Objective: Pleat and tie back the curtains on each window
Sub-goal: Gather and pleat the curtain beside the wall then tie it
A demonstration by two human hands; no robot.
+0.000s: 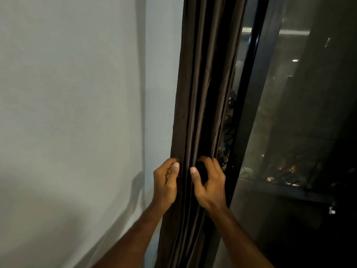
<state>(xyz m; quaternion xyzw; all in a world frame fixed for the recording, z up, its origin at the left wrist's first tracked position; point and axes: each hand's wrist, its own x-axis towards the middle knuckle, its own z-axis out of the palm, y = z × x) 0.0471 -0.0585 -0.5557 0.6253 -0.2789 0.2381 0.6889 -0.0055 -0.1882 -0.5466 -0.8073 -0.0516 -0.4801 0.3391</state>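
The wall fills the whole nine o'clock half of the view, pale and bare. From one to four o'clock runs the window, dark glass with small lights showing through it, edged by a black frame that slants from twelve down toward six.

Between wall and frame hangs the curtain, a dark brown length already drawn into a narrow bundle of upright folds, running from twelve o'clock down past the centre to six.

Low on that bundle, at about six o'clock, both hands work side by side. The left hand grasps the wall-side edge of the folds, thumb laid on the front of the cloth. The right hand has its fingers curled into the window-side folds, thumb in front, pinching a pleat.

The step in hand looks like pleating: gathering the folds evenly at one height. No tie-back cord or band shows anywhere, so tying is not yet begun. The next move likely calls for pressing the folds together into one hand's grip, freeing the other to find a tie.
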